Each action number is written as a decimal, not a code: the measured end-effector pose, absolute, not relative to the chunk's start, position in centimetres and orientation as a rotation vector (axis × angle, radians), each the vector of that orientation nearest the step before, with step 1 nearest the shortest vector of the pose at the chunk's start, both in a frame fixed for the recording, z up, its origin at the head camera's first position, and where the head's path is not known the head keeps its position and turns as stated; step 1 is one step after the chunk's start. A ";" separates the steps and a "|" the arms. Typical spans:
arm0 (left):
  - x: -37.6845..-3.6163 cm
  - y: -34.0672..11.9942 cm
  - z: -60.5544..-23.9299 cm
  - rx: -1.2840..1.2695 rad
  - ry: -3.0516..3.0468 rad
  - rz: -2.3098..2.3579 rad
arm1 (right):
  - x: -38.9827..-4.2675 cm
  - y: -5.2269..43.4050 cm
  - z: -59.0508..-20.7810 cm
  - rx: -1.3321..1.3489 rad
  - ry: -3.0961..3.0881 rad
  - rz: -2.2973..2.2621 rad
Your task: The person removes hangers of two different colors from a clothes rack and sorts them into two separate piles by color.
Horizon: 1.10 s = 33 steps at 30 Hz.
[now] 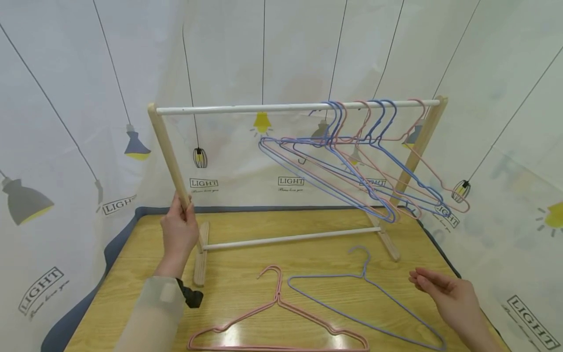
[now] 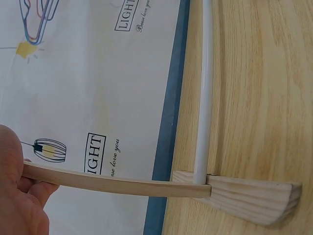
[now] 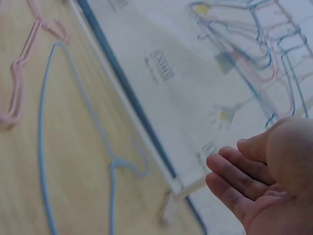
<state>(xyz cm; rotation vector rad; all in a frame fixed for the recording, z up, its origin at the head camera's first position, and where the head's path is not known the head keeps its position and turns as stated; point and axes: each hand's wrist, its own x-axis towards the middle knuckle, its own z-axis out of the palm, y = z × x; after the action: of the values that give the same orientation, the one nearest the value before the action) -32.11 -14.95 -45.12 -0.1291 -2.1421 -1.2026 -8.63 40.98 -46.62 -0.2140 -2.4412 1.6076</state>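
My left hand (image 1: 180, 230) grips the left wooden post (image 1: 169, 156) of a small clothes rack, fingers and thumb wrapped about it. In the left wrist view the same post (image 2: 107, 186) runs from the hand to its wooden foot (image 2: 254, 198). Off to the right, my right hand (image 1: 448, 298) hovers with nothing in it, fingers loosely bent. Nearest to it, a blue hanger (image 1: 334, 310) lies on the table. Left of that lie pink hangers (image 1: 278, 303), stacked together. Several blue and pink hangers (image 1: 369, 161) hang on the right part of the rack's white top bar (image 1: 246, 108).
A white lower bar (image 1: 290, 238) joins the rack's feet just above the wood-grain table (image 1: 237, 278). The right post (image 1: 422, 146) stands behind the hanging hangers. White cloth with printed lamps (image 1: 233, 54) surrounds the table's back and sides.
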 end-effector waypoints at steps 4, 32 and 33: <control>-32.1 -15.0 -45.1 -0.125 -2.141 -1.198 | -9.8 39.3 -43.6 0.004 -2.287 1.614; -32.1 -15.0 -45.2 -0.127 -2.150 -1.213 | -17.8 34.2 -38.4 0.248 -2.243 1.472; -32.1 -15.1 -45.2 -0.126 -2.150 -1.211 | -18.0 33.9 -38.4 0.270 -2.250 1.503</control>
<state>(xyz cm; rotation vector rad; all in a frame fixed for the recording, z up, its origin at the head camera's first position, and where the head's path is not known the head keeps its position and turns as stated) -32.09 -15.06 -45.17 -0.1260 -2.1497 -1.2111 -17.98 33.90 -38.42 0.2702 -2.2496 1.5026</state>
